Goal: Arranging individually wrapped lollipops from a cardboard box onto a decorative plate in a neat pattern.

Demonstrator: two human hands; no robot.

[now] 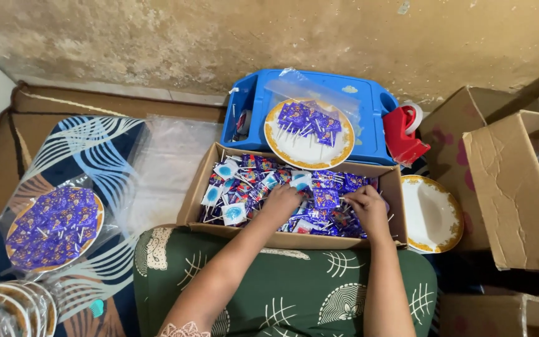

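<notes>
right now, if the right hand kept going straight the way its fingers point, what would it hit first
The right hand points up-left into the cardboard box, so it would first meet the purple wrapped lollipops heaped just ahead of its fingertips; depth is hard to judge.

- The single head camera is looking steeply down from above the person's lap, facing the far wall (269, 37).
- It is sitting close over the cardboard box (291, 240), taking in floor on left and right.

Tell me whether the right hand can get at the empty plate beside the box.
Probably yes: the right hand is in the cardboard box, and the empty plate lies just past the box's right wall, uncovered, with nothing between.
</notes>
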